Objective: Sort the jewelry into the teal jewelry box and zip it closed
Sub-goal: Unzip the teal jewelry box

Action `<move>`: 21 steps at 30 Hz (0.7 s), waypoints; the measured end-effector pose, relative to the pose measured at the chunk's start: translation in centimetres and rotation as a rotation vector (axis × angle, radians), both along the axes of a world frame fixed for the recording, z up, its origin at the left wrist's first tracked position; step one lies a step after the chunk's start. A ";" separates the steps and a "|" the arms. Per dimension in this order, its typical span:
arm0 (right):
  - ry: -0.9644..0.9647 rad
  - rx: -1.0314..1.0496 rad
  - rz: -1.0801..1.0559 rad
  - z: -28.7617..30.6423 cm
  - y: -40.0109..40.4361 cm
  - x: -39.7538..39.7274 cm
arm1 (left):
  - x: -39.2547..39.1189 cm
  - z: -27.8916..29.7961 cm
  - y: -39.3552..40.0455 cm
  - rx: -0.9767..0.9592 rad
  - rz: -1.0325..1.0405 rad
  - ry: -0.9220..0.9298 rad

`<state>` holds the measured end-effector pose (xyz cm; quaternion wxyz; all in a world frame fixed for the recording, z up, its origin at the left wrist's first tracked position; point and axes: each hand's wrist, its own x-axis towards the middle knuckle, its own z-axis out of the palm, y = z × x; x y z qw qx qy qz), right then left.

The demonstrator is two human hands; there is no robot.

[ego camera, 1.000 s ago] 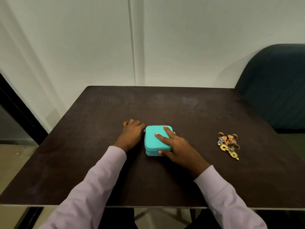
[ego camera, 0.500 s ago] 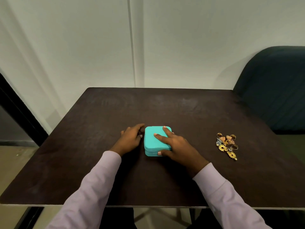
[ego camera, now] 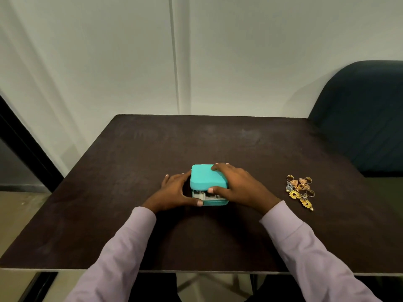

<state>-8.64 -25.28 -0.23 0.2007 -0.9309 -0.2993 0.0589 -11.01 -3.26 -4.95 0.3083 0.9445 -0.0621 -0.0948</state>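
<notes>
A small teal jewelry box (ego camera: 204, 178) sits at the middle of the dark table (ego camera: 218, 140). Its lid is raised at the front, and a pale interior shows in the gap. My right hand (ego camera: 237, 185) grips the lid, fingers over its top and thumb under its front edge. My left hand (ego camera: 174, 190) holds the box's base from the left, thumb at the front corner. A small heap of gold and silver jewelry (ego camera: 300, 191) lies on the table to the right, apart from both hands.
A dark blue chair back (ego camera: 362, 112) stands at the table's right far corner. A pale wall rises behind the table. The table's front edge runs just below my sleeves.
The box was shut with my right hand flat on top. Now the lid is lifted at the front by my right hand, and my left hand has moved round the base.
</notes>
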 end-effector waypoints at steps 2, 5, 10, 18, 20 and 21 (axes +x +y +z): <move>-0.008 0.053 0.032 0.7 0.0 0.6 | 0.0 0.2 0.0 -0.005 -0.012 0.003; -0.013 0.126 0.069 1.6 0.0 1.7 | -0.4 0.9 -0.2 0.004 -0.019 0.020; -0.013 0.219 0.048 2.5 0.4 3.3 | -0.6 1.3 -0.7 0.049 -0.001 0.030; 0.014 0.380 -0.106 2.1 1.8 6.0 | -0.5 1.4 -0.7 0.046 -0.009 0.051; 0.022 0.413 -0.139 2.0 2.1 6.5 | -0.5 1.5 -0.8 0.043 -0.012 0.046; 0.025 0.426 -0.154 1.9 2.3 6.8 | -0.6 1.6 -0.8 0.042 -0.015 0.043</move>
